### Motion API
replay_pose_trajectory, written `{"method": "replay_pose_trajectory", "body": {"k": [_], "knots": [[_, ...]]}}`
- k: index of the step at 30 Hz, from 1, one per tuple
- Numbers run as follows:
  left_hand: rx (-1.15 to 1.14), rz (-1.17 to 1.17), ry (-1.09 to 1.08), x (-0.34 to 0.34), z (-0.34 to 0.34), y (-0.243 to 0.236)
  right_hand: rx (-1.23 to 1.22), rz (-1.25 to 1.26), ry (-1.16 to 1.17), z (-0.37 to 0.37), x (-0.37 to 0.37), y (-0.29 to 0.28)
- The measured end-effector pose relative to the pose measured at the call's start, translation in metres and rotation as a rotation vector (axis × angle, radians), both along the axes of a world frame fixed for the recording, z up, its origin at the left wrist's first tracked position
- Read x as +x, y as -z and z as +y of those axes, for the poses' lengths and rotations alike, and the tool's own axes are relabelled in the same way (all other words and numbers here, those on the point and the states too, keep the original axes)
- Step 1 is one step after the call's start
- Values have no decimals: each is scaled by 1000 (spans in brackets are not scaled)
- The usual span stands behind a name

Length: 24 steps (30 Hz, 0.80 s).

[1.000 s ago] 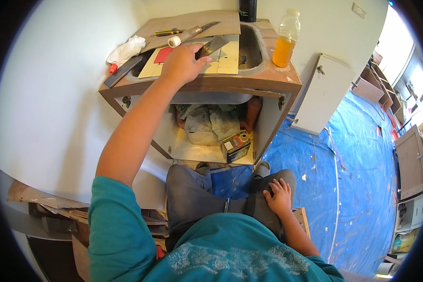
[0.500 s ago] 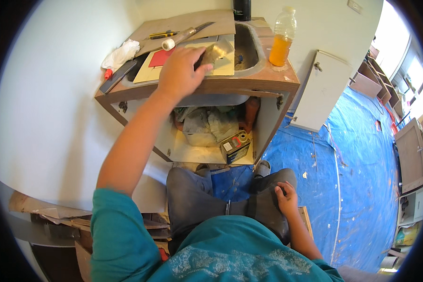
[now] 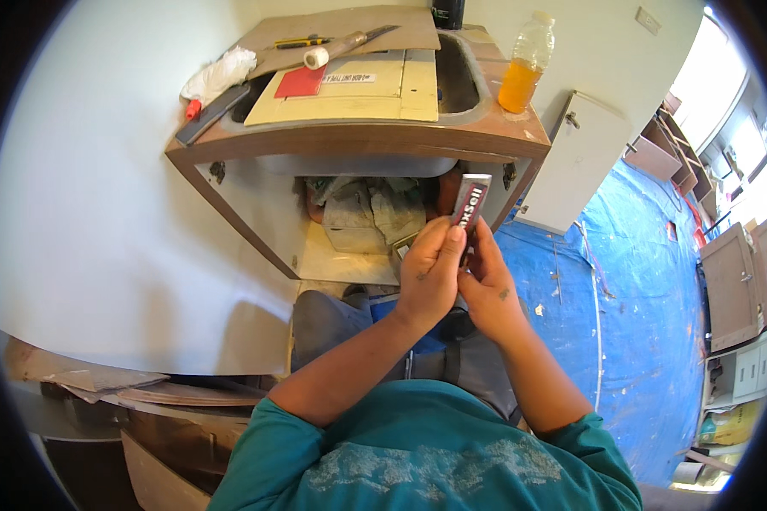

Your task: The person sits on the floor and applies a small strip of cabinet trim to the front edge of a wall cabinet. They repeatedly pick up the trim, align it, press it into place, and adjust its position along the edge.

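In front of the open sink cabinet I hold a slim, dark red-and-black box (image 3: pixel 472 203) with a silvery end, tilted upward. My left hand (image 3: pixel 429 271) is closed around its lower part, the thumb lying along its printed side. My right hand (image 3: pixel 491 283) closes on the same box from the other side, and its fingers hide the lower end. Beyond my hands a cream panel (image 3: pixel 375 100) lies across the sink, with a red square sheet (image 3: pixel 300 83) on it. A wooden-handled knife (image 3: pixel 339 49) rests at the panel's far edge.
A bottle of orange liquid (image 3: pixel 522 81) stands on the right of the countertop (image 3: pixel 358 139). A yellow-and-black cutter (image 3: pixel 302 42) lies on brown board (image 3: pixel 256 41). A white tub (image 3: pixel 349 223) sits inside the cabinet. Blue sheeting (image 3: pixel 571 324) covers the floor; a white door (image 3: pixel 562 162) leans right.
My left hand has come back from above the cream panel to my front, bringing the box. My right hand has risen from my thigh and joined it on the box.
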State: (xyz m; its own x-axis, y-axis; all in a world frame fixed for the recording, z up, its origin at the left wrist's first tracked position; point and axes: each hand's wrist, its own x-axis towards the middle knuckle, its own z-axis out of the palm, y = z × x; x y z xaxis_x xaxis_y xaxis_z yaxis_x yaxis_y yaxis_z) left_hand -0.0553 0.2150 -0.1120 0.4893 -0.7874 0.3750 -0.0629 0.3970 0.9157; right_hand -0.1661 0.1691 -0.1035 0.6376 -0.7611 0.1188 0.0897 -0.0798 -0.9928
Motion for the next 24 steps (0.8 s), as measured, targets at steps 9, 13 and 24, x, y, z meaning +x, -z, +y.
{"method": "replay_pose_trajectory", "body": {"k": [9, 13, 24], "knots": [[8, -92, 73, 5, 10, 17, -196, 98, 73, -9, 5, 5], [74, 215, 151, 8, 15, 19, 61, 4, 105, -14, -2, 3], [92, 600, 134, 73, -58, 22, -50, 65, 120, -58, -12, -42]]}}
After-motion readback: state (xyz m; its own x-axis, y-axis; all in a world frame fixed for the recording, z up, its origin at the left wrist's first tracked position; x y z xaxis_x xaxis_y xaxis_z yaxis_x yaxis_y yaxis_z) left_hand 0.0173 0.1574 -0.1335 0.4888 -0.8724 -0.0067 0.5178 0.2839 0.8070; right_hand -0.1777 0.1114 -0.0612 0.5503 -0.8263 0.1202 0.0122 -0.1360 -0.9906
